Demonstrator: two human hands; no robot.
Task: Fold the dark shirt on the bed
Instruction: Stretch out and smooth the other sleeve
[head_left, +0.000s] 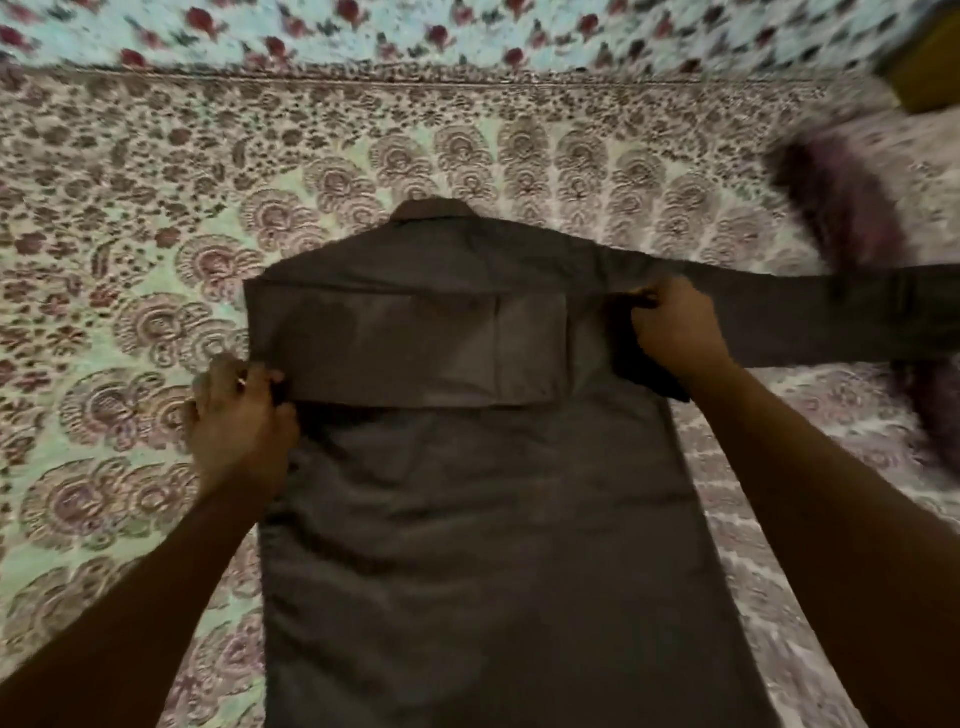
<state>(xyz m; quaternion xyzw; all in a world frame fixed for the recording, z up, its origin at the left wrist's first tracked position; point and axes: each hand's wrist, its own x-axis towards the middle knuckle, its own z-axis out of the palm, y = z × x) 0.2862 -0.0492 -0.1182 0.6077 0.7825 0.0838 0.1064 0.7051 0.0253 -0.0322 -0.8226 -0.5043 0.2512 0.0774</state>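
The dark shirt (467, 493) lies back-up on the bed (104, 234), smoothed flat for folding. The left hand (241, 415) pins the folded sleeve's (405, 345) edge, fingers closed on cloth; the right hand (675, 332) pinches the far shoulder, ready to fold the outstretched sleeve (831, 312).

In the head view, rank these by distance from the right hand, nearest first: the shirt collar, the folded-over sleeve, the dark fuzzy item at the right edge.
From the right hand:
1. Folded-over sleeve, lying across the shirt's back, its cuff end just to the hand's left.
2. Dark fuzzy item, up and to the right on the bedspread.
3. Shirt collar, at the top centre, up and to the left.
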